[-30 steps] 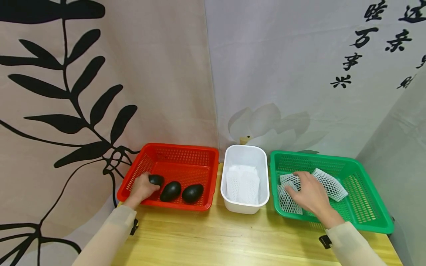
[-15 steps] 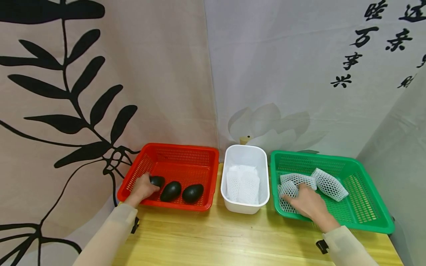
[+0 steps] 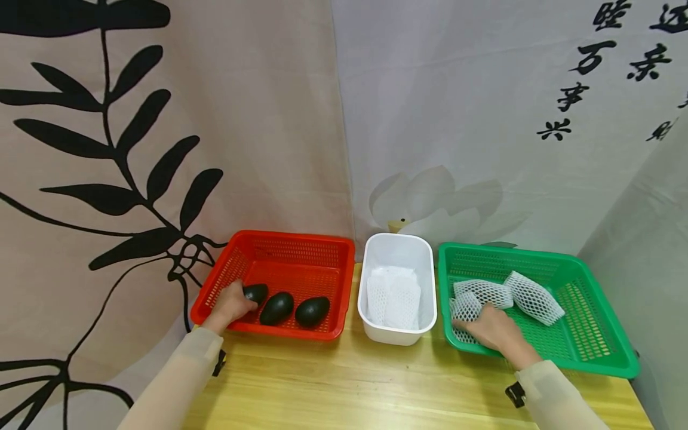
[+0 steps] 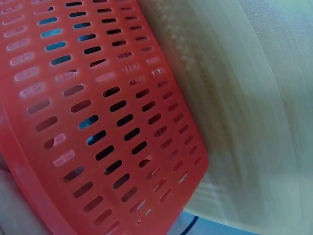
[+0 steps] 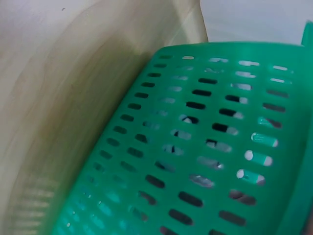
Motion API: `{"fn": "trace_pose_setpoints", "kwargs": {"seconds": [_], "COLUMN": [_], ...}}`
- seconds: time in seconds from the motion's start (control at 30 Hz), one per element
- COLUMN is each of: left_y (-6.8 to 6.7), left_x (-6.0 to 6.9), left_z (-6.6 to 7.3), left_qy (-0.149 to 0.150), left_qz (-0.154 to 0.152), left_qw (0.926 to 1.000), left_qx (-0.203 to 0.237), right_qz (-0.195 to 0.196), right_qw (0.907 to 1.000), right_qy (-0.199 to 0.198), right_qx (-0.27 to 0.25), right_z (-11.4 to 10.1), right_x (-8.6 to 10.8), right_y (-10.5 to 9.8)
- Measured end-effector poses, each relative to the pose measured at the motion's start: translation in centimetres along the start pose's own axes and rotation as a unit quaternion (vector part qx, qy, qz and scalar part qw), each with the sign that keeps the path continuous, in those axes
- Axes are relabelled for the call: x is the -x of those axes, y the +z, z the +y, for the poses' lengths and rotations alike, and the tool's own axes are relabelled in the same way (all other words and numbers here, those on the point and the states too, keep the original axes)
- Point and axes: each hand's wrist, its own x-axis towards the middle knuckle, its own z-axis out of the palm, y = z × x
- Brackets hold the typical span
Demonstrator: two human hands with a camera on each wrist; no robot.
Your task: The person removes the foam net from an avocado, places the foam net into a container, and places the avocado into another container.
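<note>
Dark oval avocado (image 3: 257,293), toward the near left of a red perforated plastic basket (image 3: 298,243), gripped by the left hand (image 3: 231,303), with two matching avocados (image 3: 276,309) to its right. White tubular mesh sleeve (image 3: 466,306), at the left end of a green perforated plastic basket (image 3: 588,322), pinched between thumb and fingers of the right hand (image 3: 497,331), with two further sleeves (image 3: 535,298) near it. Between both baskets on the light wooden counter (image 3: 349,376), a white rounded plastic tub (image 3: 396,337) with white mesh (image 3: 394,298) inside.

Pale cream long sleeves (image 3: 561,397), small black device (image 3: 515,394) near each cuff (image 3: 531,377), bare hands (image 3: 231,304).
</note>
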Motion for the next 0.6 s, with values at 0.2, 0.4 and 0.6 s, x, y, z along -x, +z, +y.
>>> {"fn": "trace_pose_setpoints", "kwargs": {"seconds": [0.2,0.4,0.6], "left_y": [-0.1,-0.5,-1.2], "left_x": [0.0,0.0,0.4], "left_z": [0.0,0.0,0.3], "left_qy": [-0.011,-0.018,-0.026], "left_qz": [-0.005,-0.014,-0.023], "left_qw": [0.9999,0.9994,0.9991], "left_qx": [-0.002,-0.024,-0.022], "right_qz": [-0.004,0.003,-0.002], "right_qw": [0.999,0.9984,0.999], "right_qy": [-0.009,-0.006,-0.002], "right_qx": [-0.044,-0.056,-0.044], "right_z": [-0.2,0.1,0.4], "right_x": [-0.3,-0.8,-0.7], "right_y": [0.6,0.9,0.3]}}
